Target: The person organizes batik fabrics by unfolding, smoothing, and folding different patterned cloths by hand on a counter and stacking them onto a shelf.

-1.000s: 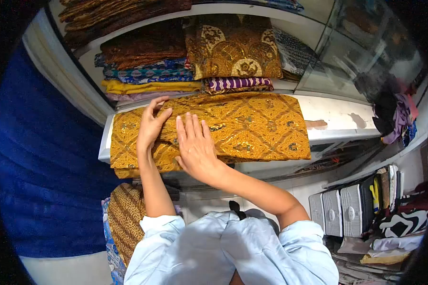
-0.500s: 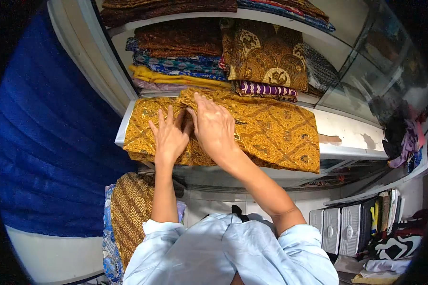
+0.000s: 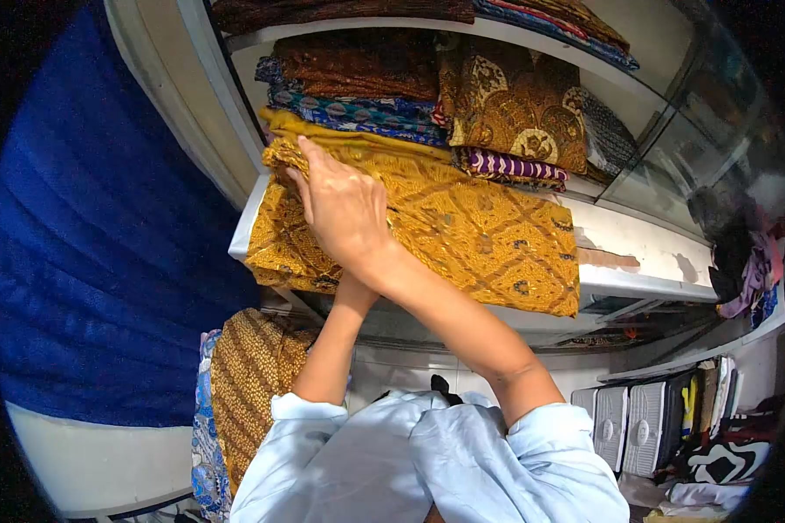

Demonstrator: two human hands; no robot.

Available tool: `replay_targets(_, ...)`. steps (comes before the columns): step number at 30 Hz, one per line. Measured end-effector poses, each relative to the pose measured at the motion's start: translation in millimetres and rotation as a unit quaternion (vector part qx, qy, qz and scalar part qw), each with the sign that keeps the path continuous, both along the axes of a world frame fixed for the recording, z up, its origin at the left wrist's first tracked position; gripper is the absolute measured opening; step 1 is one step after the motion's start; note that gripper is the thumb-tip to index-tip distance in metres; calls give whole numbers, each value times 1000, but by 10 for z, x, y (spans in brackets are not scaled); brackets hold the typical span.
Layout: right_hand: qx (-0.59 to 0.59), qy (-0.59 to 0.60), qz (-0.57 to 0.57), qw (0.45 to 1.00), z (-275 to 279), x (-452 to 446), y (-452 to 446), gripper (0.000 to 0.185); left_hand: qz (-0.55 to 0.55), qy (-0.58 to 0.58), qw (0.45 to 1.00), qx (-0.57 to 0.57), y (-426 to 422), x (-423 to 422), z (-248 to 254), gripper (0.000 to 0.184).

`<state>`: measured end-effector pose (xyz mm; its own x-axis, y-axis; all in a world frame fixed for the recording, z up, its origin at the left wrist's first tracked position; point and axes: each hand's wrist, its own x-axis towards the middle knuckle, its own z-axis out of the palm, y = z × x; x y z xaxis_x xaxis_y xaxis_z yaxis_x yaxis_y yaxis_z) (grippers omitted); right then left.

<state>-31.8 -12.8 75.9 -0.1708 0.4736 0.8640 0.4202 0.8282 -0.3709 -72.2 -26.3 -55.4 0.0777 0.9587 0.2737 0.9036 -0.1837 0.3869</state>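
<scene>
A golden-brown patterned batik cloth [image 3: 471, 231] lies spread along the white shelf ledge, its front edge hanging over. My right hand [image 3: 344, 205] is at the cloth's upper left, thumb and fingers closed around a bunched fold there. Beneath my right wrist, my left hand [image 3: 356, 292] shows little more than its wrist. Its fingers are hidden, so their hold on the cloth cannot be seen. The two arms cross.
Stacks of folded cloths [image 3: 358, 78] fill the shelf behind, with a purple-and-white folded cloth [image 3: 510, 167] at its front. A blue curtain [image 3: 96, 235] hangs at left. Brown patterned cloth [image 3: 257, 375] drapes below. Grey slatted items [image 3: 644, 423] stand at lower right.
My right hand has moved left with the cloth's fold, across my left hand. My left hand has shifted right and under it. The view has turned slightly.
</scene>
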Motion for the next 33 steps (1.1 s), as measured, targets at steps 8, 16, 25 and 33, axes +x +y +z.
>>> replay_targets(8,-175,-287,90,938,-380,-203,37,56,-16,-2,1000,-12,-21,-33,-50,57)
replay_targets(16,-332,-350,84,872,-52,139,101,69,-75,61,977,-188,-210,64,622,52)
replay_targets(25,-363,-283,38,887,-386,419,204,58,125,-11,976,180,-340,-472,1130,27)
replay_targets(33,-275,-387,-156,866,-671,824,87,70,155,158,965,138,16,-549,533,45)
